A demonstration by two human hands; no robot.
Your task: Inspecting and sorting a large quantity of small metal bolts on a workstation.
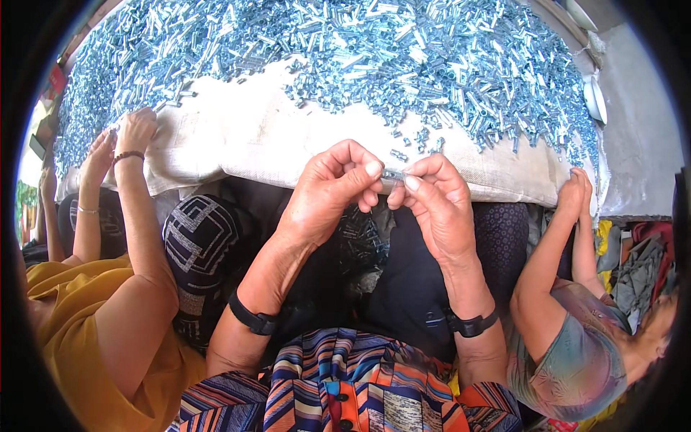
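Note:
Just past the near edge of the cloth-covered table, my two hands meet around a small silvery metal sleeve (392, 174). My left hand (332, 189) pinches one end of it between thumb and forefinger. The other end is pinched by the thumb and fingers of my right hand (440, 203). Fingertips cover much of the sleeve, so its exact shape is hard to make out. A few similar loose metal pieces (399, 155) lie on the pale cloth (245, 137) right beyond my fingers.
A wide heap of bluish-silver metal sleeves (345, 57) covers the far part of the table. A person in a mustard top (108, 324) works at the left, and another in a patterned shirt (568, 353) at the right. More metal pieces (363, 241) lie below, between my knees.

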